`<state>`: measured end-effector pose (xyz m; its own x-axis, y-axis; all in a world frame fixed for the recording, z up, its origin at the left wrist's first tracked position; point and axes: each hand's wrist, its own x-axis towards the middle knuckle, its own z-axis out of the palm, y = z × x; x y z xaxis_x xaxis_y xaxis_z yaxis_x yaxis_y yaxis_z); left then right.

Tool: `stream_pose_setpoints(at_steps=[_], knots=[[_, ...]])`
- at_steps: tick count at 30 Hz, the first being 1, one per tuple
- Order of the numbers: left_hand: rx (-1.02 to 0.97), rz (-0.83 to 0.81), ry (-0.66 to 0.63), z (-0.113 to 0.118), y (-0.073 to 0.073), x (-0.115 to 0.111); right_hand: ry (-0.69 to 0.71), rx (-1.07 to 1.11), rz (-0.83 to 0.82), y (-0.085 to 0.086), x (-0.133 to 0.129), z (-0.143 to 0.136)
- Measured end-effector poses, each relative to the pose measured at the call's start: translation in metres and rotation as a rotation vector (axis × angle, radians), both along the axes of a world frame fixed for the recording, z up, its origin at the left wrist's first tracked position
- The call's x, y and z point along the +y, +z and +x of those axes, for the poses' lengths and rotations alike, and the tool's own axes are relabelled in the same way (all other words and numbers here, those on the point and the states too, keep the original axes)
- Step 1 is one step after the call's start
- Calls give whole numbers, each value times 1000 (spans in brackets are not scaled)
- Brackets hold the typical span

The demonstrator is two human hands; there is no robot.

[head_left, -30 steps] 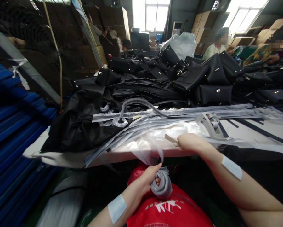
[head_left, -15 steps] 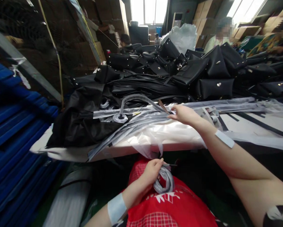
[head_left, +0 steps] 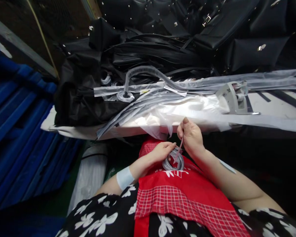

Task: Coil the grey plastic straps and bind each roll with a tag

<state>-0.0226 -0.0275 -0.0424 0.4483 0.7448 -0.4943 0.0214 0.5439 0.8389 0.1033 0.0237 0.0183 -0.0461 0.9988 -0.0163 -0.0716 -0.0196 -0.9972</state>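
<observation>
The worktop [head_left: 273, 120] spans the far half of the view, heaped at its far side with black bags [head_left: 249, 49] and black straps, and nearer with long clear plastic sleeves [head_left: 199, 84] laid left to right. A grey metal bracket [head_left: 233, 97] stands on it to the right. Blue padding [head_left: 16, 131] fills the left side.

Nearer, over the red apron [head_left: 187, 200], both hands work close together just below the worktop's near edge. The left hand [head_left: 162, 152] has its fingers closed around a coiled grey strap [head_left: 174, 162], which rests against the apron at the lap. The right hand [head_left: 191, 136] sits just right of it, thumb and forefinger pinched on a thin pale strip [head_left: 179, 149] that slants down to touch the coil.

To do this well, I judge the left hand should keep the loops squeezed flat so none springs out, while the right holds the strip taut and close to the coil, not slack. The coil is best kept low against the apron, clear of the loose plastic film [head_left: 162, 131] hanging from the worktop edge, which could snag in the wrap.
</observation>
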Motion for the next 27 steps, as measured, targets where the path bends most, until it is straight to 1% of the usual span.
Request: stream_pose_setpoints(at_steps=[3,7,9,11,15,18,20,22,24,27], knots=[[22,-10,37,0,-2,-1,7,-148,127,-4,-17,10],[77,14,83,0,-5,-2,14,-556,424,-15,-30,30],[95,15,89,0,-6,-2,42,-692,542,-14,-36,39],[94,29,90,0,-8,-1,96,-734,608,-6,-43,46],[46,-3,68,1,-8,0,208,-794,740,24,-62,57],[61,-31,48,3,-6,0,202,-909,918,41,-72,61],[77,-10,47,3,-5,0,161,-985,1013,45,-74,61],[82,-8,39,4,-4,0,114,-1032,1063,46,-74,61],[83,-32,27,3,-3,-1,81,-1053,1088,45,-72,62],[95,-38,37,2,-1,-2,76,-1081,1095,45,-68,63]])
